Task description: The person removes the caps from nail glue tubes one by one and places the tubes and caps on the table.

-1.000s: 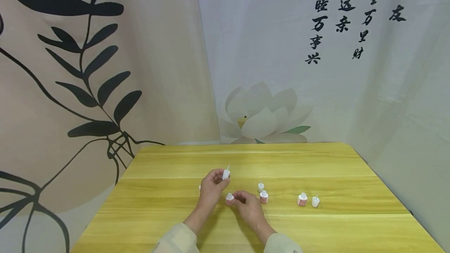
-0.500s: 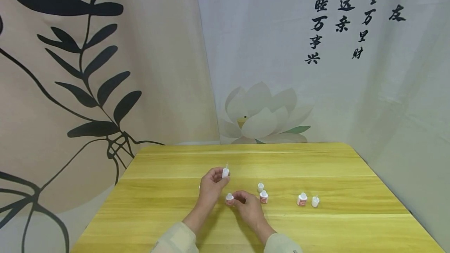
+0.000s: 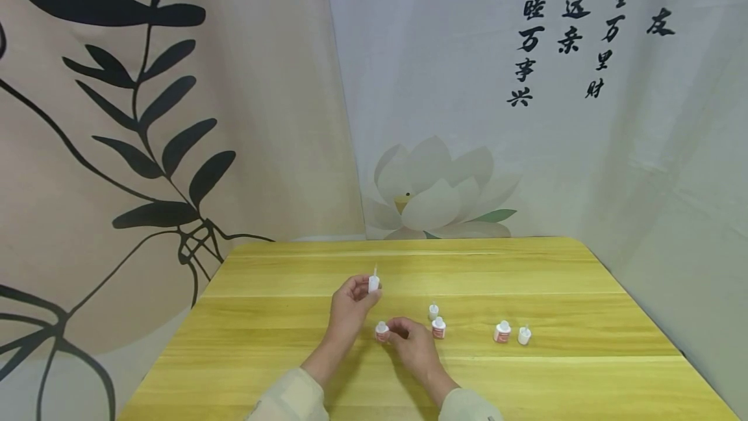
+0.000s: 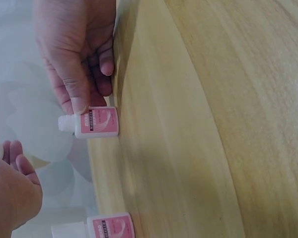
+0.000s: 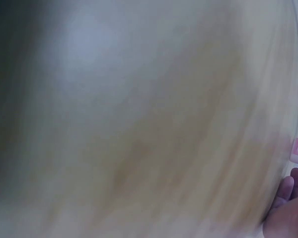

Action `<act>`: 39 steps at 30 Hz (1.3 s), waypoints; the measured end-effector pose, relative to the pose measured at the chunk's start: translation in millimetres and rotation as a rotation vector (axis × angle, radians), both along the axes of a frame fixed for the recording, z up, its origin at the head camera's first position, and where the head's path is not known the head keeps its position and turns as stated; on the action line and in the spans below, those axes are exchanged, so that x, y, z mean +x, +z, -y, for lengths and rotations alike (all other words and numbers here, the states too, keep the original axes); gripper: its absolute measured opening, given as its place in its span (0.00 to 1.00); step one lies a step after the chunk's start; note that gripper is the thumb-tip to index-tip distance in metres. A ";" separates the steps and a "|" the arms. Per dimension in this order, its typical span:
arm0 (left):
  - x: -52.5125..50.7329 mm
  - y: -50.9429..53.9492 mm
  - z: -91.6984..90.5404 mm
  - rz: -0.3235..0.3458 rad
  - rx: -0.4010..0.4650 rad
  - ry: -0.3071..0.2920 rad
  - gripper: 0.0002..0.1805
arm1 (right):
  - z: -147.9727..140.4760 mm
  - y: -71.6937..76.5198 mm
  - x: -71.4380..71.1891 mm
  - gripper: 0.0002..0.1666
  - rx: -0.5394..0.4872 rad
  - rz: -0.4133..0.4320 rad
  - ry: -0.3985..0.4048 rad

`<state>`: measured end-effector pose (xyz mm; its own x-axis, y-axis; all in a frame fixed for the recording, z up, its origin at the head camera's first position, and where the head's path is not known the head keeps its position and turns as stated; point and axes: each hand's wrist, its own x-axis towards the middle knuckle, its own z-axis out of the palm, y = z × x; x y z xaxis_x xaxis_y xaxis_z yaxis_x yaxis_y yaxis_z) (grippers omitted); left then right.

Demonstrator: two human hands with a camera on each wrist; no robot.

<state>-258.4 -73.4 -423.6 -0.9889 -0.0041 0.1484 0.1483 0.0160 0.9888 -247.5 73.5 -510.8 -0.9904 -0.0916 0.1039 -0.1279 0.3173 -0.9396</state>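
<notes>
Bottle (image 4: 102, 122): prob. light, stiff plastic; smooth sides, so maybe a bit slippery; narrow base, could tip if knocked; best hold = sides of the body, below the shoulder, neck left clear
Bottle looks: small, white, flat-faced; pink label w/ white & dark print; pale narrow neck up top
Bottle spot: upright on tabletop (image 3: 573, 382), nearer the person than the raised cap
White cap (image 3: 374, 284): prob. v. light & rigid; thin spike looks easy to bend; take it by the cyl. body, off the spike; plain white; held up, spike upward
Left hand (image 3: 349, 307): thumb & fingers pinch white cap; gap only as wide as cap
Right hand (image 3: 415, 346): thumb & fingers grip bottle from its right side, nearly closed
Nearby: 2nd bottle (image 3: 438, 329), spiked piece (image 3: 434, 312) just behind; 3rd bottle (image 3: 502, 332), another spiked piece (image 3: 524, 336) just beside; 4th bottle (image 4: 113, 228) w/ broad white top, L wrist view
</notes>
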 end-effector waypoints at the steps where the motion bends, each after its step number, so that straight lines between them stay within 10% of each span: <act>1: -0.2 0.0 0.0 -0.001 0.002 -0.001 0.16 | 0.0 -0.2 -0.1 0.07 0.001 -0.001 -0.001; 18: -23.5 -19.3 5.5 -0.027 0.007 0.040 0.14 | 0.7 -2.6 -1.4 0.07 -0.022 0.002 0.000; 39: -37.1 1.4 46.8 0.012 -0.034 0.196 0.15 | 1.5 -3.0 -1.7 0.07 -0.007 0.006 -0.026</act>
<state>-295.6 -120.2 -422.2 -0.9713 -0.1921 0.1402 0.1274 0.0774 0.9888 -249.2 72.0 -513.8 -0.9930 -0.0652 0.0983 -0.1140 0.3142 -0.9425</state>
